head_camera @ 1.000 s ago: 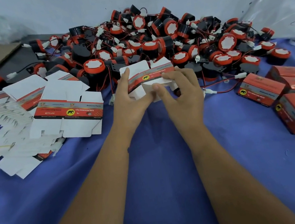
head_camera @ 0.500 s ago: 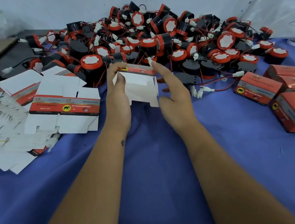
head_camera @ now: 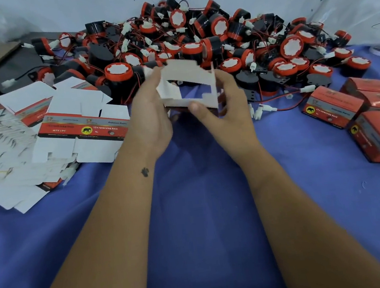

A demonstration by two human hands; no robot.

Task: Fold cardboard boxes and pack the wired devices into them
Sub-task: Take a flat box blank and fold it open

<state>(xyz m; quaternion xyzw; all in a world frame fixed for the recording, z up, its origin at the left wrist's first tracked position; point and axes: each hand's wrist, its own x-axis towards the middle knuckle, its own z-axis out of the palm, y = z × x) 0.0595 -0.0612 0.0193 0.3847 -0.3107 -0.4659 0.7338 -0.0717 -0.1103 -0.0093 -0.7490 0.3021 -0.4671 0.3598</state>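
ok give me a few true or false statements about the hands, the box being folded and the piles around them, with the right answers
1. Both hands, left hand and right hand, hold the half-folded box. True.
2. The box already has a device inside. False: it is open and hollow, with the blue cloth showing through.
3. The flat unfolded boxes lie to the person's left. True.
4. The finished red boxes sit behind the device pile. False: they sit at the right, on the cloth.
5. The devices are blue. False: black and red.

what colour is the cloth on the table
Blue cloth, plain with no pattern; the head view shows it.
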